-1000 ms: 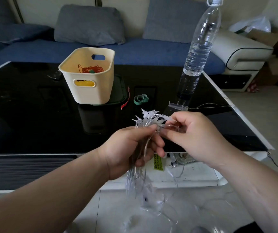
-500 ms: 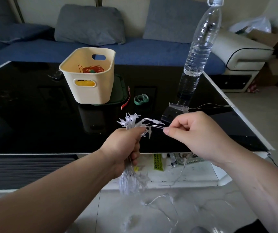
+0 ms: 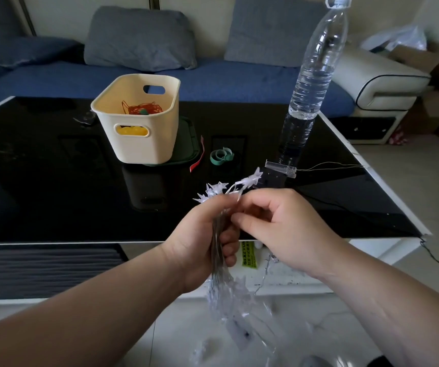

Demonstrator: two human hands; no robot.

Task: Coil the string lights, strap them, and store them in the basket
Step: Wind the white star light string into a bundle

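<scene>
String lights (image 3: pixel 219 234) bunched in left hand (image 3: pixel 202 242) (right hand (image 3: pixel 279 229) pinching).

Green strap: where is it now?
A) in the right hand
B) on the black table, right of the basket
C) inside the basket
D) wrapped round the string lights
B: the green strap lies curled on the table between basket and water bottle, apart from the string lights.

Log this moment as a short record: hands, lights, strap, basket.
left hand: grips the bundled string lights
right hand: pinches a strand at the bundle's top
green strap: on the black table, untouched
basket: left of the strap, holds an orange wire coil
water bottle: upright, right of basket
</scene>
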